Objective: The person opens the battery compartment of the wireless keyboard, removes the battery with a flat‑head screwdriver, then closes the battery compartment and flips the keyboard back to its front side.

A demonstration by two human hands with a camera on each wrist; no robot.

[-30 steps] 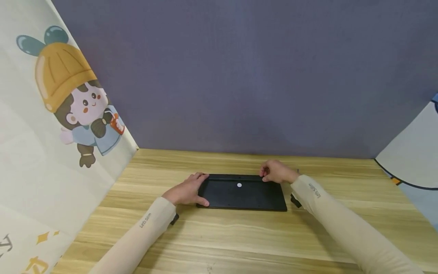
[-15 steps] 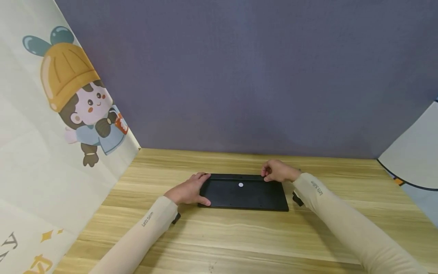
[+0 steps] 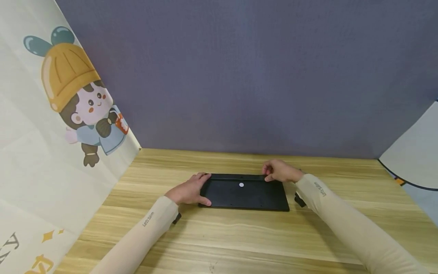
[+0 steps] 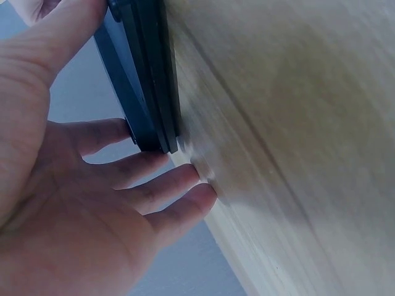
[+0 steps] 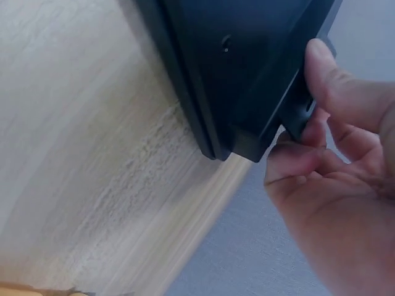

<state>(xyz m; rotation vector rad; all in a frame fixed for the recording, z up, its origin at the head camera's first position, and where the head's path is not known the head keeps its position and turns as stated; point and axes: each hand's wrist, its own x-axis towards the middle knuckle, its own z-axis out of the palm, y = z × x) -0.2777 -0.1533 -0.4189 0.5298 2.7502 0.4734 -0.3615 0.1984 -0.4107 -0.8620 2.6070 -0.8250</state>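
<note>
And we saw it: right hand (image 3: 280, 171) pinching a flap (image 5: 300, 115) of the black panel (image 3: 244, 195) on the table (image 3: 219, 236), left hand (image 3: 188, 191) outspread against its left end.

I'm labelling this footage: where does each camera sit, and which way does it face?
Head: worn on the head, facing forward and down at a black board on the table; left hand, right hand and sleeves show.
Left wrist: on that wrist, facing the board's left end; much of the left hand shows.
Right wrist: on that wrist, facing the board's right end; the right hand shows, pinching a small black tab.
Head and right wrist both show the right hand at the board's far edge.
</note>
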